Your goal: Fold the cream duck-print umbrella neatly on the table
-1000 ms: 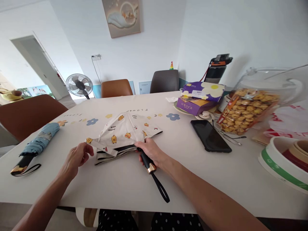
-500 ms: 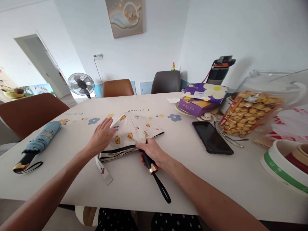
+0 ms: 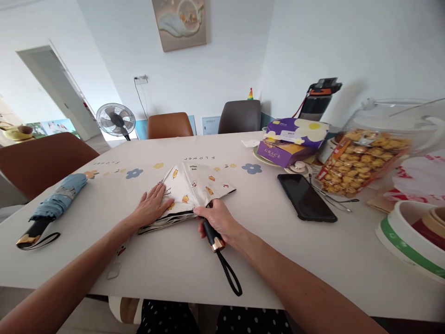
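Note:
A white umbrella (image 3: 189,183) printed with yellow ducks lies collapsed on the table, its fabric loose and fanned out to both sides. My right hand (image 3: 220,220) is closed around the top of its black handle, which ends in a gold cap and a black wrist loop (image 3: 231,276). Flat on the left part of the fabric rests my left hand (image 3: 153,204), its fingers stretched out. The umbrella's white strap (image 3: 116,262) trails onto the table, partly hidden behind my left forearm.
At the left lies a furled blue umbrella (image 3: 60,199). To the right are a black phone (image 3: 306,197), glasses (image 3: 333,199), a purple box (image 3: 283,153), a jar of snacks (image 3: 368,160), a dark bottle (image 3: 316,102) and a white-green round container (image 3: 396,232). Chairs stand around the table (image 3: 257,278).
My left hand has come down from above onto the umbrella's fabric and presses it flatter. The strap has shifted left. My right hand keeps its grip on the handle.

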`<state>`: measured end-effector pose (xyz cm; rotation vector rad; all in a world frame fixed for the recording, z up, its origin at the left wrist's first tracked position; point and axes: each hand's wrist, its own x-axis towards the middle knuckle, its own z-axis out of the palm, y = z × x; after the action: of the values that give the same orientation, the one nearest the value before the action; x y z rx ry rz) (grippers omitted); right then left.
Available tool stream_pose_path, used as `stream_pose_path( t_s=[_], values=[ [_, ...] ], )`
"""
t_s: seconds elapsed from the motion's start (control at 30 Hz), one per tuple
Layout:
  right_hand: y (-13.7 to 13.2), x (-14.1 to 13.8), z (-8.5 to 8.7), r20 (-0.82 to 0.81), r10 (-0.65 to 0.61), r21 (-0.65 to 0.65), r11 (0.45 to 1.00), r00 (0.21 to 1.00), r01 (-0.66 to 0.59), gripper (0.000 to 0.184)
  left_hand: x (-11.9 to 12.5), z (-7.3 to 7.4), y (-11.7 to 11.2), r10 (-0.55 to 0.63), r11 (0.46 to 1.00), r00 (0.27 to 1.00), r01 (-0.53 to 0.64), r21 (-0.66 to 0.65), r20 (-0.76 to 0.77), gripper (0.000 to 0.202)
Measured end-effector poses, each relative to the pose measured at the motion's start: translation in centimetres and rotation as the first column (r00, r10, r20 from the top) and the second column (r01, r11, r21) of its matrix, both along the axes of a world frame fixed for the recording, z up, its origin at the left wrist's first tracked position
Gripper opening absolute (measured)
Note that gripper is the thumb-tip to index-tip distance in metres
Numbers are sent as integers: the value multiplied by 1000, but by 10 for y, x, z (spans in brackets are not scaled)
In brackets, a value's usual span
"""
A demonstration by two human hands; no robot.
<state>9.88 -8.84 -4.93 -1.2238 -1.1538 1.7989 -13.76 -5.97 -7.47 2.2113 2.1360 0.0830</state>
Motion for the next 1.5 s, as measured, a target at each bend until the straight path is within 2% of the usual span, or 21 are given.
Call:
stream_pose_path(
  t_s=[0.13, 0.23, 0.37, 0.43, 0.5, 0.57, 0.63, 0.7, 0.77, 0.87, 0.97, 1.13, 1.37, 1.5],
  values=[
    [-2, -3, -4, 174, -129, 103, 988, 976, 112, 31, 2, 0, 26, -126, 992, 992, 126, 8, 15, 78],
    [0, 0, -3, 270, -125, 128, 987, 955, 93, 33, 5, 1, 41, -194, 981, 981, 194, 4, 29, 76],
    [5, 4, -1, 216, -85, 30, 996, 973, 80, 37, 8, 4, 40, -190, 981, 981, 191, -16, 29, 72],
    [6, 6, -1, 185, -86, 6, 996, 979, 86, 37, 12, 10, 34, -171, 985, 985, 171, 2, 7, 68],
    [7, 6, -3, 149, -79, 3, 997, 986, 80, 35, 21, 20, 27, -173, 982, 985, 173, 75, -4, 60],
    [7, 7, -4, 117, -71, 2, 997, 991, 72, 35, 35, 33, 23, -238, 956, 971, 228, 185, 34, 50],
    [8, 7, -4, 102, -72, -9, 997, 992, 73, 36, 53, 42, 23, -372, 897, 924, 332, 291, 91, 45],
    [8, 7, -3, 96, -77, -31, 996, 992, 80, 35, 72, 45, 27, -486, 836, 867, 424, 347, 110, 42],
    [9, 9, -1, 50, -79, -49, 995, 996, 82, 33, 88, 40, 32, -536, 813, 835, 469, 345, 127, 41],
    [11, 12, 5, -89, -60, -92, 994, 994, 52, 29, 101, 27, 39, -528, 833, 823, 455, 314, 210, 42],
    [13, 16, 11, -221, -36, -147, 989, 975, 3, 25, 102, 18, 41, -506, 842, 815, 397, 365, 282, 44],
    [15, 22, 16, -337, 16, -232, 968, 942, -100, 31, 98, 19, 37, -527, 812, 797, 371, 450, 294, 38],
    [15, 21, 16, -346, 132, -295, 925, 929, -241, 41, 108, 20, 30, -495, 820, 803, 304, 485, 332, 36],
    [10, 14, 16, -265, 135, -273, 939, 955, -209, 22, 109, 17, 28, -476, 833, 826, 315, 455, 302, 37]
  ],
)
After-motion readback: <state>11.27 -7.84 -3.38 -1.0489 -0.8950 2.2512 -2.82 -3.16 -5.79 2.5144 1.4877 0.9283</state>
